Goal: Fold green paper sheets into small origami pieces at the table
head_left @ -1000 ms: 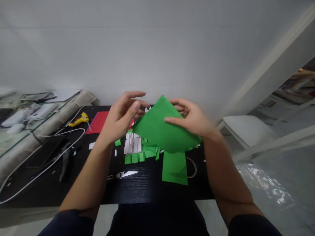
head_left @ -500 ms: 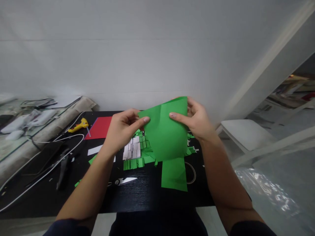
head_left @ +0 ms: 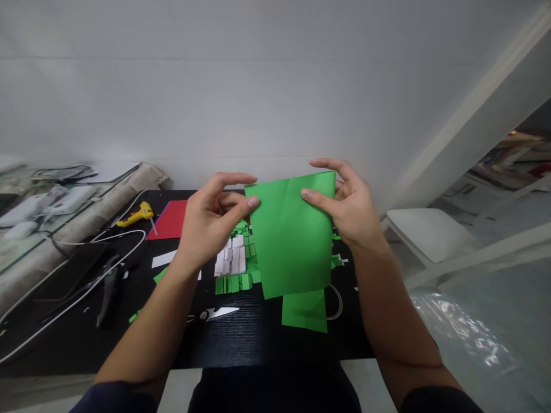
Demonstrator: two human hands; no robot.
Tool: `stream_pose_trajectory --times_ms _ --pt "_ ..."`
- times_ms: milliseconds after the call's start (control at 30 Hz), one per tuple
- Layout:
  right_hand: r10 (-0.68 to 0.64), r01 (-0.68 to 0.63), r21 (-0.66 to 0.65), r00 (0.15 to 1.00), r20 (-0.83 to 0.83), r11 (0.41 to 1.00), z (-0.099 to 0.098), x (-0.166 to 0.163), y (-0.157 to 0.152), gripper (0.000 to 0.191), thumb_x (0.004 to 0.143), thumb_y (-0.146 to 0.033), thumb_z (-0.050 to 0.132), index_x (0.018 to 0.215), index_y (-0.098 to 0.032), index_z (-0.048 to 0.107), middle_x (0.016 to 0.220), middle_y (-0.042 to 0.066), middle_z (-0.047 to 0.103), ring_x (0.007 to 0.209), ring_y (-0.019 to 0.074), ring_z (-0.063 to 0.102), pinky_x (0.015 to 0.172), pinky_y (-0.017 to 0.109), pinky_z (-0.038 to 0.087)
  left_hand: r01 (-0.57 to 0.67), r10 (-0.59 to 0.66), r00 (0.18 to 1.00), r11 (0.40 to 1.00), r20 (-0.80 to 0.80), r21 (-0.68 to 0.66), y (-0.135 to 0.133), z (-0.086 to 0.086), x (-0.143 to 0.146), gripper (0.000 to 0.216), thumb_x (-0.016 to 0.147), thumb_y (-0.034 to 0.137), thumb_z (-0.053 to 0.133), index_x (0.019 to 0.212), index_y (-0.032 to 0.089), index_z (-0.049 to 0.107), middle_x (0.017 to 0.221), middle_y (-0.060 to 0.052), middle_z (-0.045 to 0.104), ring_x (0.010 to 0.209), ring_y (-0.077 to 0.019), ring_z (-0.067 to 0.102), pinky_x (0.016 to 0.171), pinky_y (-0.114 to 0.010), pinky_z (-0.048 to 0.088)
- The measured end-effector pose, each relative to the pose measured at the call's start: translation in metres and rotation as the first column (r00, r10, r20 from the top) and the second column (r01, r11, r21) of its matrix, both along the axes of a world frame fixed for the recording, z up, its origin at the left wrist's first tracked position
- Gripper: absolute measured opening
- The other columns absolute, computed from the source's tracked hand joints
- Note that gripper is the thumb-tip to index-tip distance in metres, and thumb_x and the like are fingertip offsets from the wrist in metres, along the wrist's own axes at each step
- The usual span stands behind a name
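Above the table a sheet of green paper [head_left: 295, 241] is held up between both hands, its face towards me and a crease near the top. My left hand [head_left: 215, 215] pinches its upper left edge, thumb in front. At the upper right, my right hand [head_left: 350, 206] grips the sheet with the thumb across the front; some of its fingers are hidden behind. Below, a second piece of green paper [head_left: 304, 312] lies on the black table. Folded white paper pieces [head_left: 231, 258] and green paper strips [head_left: 235, 283] lie behind and left of the sheet.
Scissors [head_left: 219, 313] lie near the front of the black table [head_left: 241, 344]. Further left are a yellow glue gun [head_left: 140, 214], red paper [head_left: 170, 221], a black-handled tool [head_left: 109, 289] and a white cable [head_left: 86, 292]. A white stool [head_left: 430, 232] stands at the right.
The green sheet now hangs straighter and flatter, its lower edge in plain sight. My left hand has risen slightly, and fingers of my right hand have come up over the top edge.
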State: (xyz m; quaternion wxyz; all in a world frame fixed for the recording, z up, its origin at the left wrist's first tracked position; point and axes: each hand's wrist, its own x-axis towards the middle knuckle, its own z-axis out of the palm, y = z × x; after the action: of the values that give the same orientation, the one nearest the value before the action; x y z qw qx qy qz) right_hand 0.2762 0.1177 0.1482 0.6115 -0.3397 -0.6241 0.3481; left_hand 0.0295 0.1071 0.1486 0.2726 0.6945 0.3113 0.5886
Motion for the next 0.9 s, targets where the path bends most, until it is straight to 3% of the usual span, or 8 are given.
stream_pose_trajectory --times_ms 267,400,533,733,900 --pt "0.0 -0.001 0.026 0.999 0.05 1.0 -0.003 0.0 0.001 0.041 0.082 -0.03 0.088 0.118 -0.031 0.069 0.084 -0.004 0.074 0.075 0.0193 0.075 0.064 0.032 0.066 -0.073 0.074 0.997 0.995 -0.012 0.074 0.0 0.001 0.002 0.025 0.084 0.021 0.086 0.108 0.021 0.078 0.069 0.003 0.07 0.057 -0.009 0.061 0.053 -0.022 0.047" --pt "0.006 -0.006 -0.01 1.0 0.027 1.0 -0.002 0.003 0.003 0.033 0.075 -0.03 0.093 0.101 -0.027 0.072 0.083 -0.003 0.074 0.072 0.0169 0.072 0.063 0.029 0.063 -0.104 0.102 0.995 0.989 0.022 0.101 0.002 -0.001 0.001 0.027 0.083 0.02 0.088 0.107 0.021 0.078 0.076 0.001 0.073 0.064 -0.0105 0.066 0.058 -0.022 0.051" --pt "0.078 -0.072 -0.048 0.989 0.123 0.996 0.001 0.005 -0.001 0.025 0.075 -0.033 0.093 0.083 -0.022 0.072 0.085 0.002 0.078 0.079 0.019 0.075 0.073 0.032 0.064 -0.097 0.094 0.995 0.991 0.035 0.092 0.003 -0.002 0.0 0.033 0.082 0.022 0.089 0.112 0.022 0.075 0.079 0.001 0.075 0.068 -0.012 0.071 0.06 -0.022 0.054" --pt "0.027 -0.055 0.111 0.97 0.242 0.992 0.002 -0.015 -0.021 0.021 0.087 -0.029 0.085 0.107 -0.024 0.078 0.096 0.002 0.082 0.091 0.0201 0.079 0.086 0.035 0.065 -0.135 0.154 0.983 0.974 -0.096 0.183 -0.002 -0.004 0.005 0.021 0.083 0.019 0.089 0.1 0.022 0.077 0.087 0.001 0.08 0.074 -0.0122 0.077 0.068 -0.021 0.061" --pt "-0.082 0.039 0.184 0.969 0.233 0.982 0.0 -0.035 -0.031 0.013 0.093 -0.023 0.077 0.105 -0.022 0.08 0.097 0.003 0.084 0.089 0.0195 0.081 0.081 0.032 0.066 -0.161 0.2 0.971 0.953 -0.133 0.258 -0.008 -0.007 0.011 0.019 0.086 0.02 0.087 0.103 0.024 0.079 0.092 0.0 0.083 0.078 -0.0135 0.078 0.074 -0.024 0.065"
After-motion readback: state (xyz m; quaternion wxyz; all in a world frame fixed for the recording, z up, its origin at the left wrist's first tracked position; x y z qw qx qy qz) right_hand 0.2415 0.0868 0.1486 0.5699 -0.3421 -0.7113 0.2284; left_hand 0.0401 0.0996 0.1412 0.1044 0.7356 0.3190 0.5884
